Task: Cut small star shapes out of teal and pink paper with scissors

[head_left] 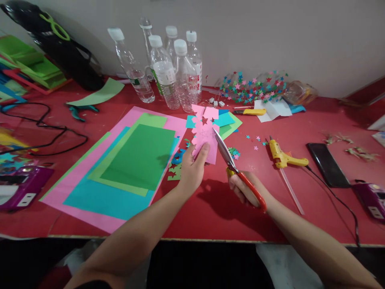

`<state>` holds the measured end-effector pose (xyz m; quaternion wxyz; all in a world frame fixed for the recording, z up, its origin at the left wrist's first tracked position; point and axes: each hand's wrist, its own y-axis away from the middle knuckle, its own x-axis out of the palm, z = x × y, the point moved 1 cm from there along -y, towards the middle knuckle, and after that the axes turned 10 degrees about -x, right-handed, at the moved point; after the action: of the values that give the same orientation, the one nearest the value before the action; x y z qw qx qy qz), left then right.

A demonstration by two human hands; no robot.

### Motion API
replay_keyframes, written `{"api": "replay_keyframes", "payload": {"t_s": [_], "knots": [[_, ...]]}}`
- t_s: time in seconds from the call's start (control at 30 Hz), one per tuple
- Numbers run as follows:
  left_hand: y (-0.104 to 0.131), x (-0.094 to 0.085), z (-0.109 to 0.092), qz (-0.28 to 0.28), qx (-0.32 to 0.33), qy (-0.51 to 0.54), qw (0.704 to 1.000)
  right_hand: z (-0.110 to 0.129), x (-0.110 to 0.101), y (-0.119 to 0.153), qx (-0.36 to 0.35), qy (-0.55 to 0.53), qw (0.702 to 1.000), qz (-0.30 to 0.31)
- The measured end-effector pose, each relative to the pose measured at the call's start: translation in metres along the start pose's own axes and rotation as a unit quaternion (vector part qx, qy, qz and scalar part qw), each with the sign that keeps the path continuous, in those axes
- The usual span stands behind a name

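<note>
A pink paper piece [211,146] with star-shaped holes and a notched left edge is pinched in my left hand [194,166], thumb on top. Faint drawn star outlines show on it. My right hand [245,188] grips scissors [226,150] with red and yellow handles. Their blades point up and left, the tip at the paper's right edge; whether they touch the paper I cannot tell. Beneath and around the paper lie blue and green paper scraps [175,171], some with star cut-outs. Small loose stars [234,152] are scattered to the right.
Stacked coloured sheets [140,156] lie left. Plastic bottles [165,74] stand behind, beside a heap of stars [255,86]. A yellow utility knife [252,112] lies near it. On the right are a yellow glue gun [284,156] with a trailing cord and a phone [327,164].
</note>
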<state>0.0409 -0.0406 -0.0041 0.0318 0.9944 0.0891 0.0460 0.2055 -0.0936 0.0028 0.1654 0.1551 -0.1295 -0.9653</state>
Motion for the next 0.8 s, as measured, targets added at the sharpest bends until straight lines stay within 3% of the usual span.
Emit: {"api": "replay_keyframes", "payload": {"t_s": [0.2, 0.4, 0.67, 0.8], "knots": [[-0.002, -0.002, -0.003, 0.006, -0.002, 0.008, 1.000, 0.001, -0.004, -0.001, -0.005, 0.012, 1.000, -0.003], [-0.014, -0.006, -0.008, 0.137, -0.053, 0.104, 0.984, 0.002, -0.012, -0.004, -0.025, 0.020, 0.999, 0.006], [-0.031, -0.015, -0.017, 0.144, -0.131, 0.302, 0.933, -0.004, -0.016, -0.009, -0.026, 0.032, 0.999, -0.019], [-0.020, -0.008, -0.014, 0.154, -0.085, 0.253, 0.951, -0.003, -0.007, -0.006, -0.027, 0.015, 0.999, -0.028]]}}
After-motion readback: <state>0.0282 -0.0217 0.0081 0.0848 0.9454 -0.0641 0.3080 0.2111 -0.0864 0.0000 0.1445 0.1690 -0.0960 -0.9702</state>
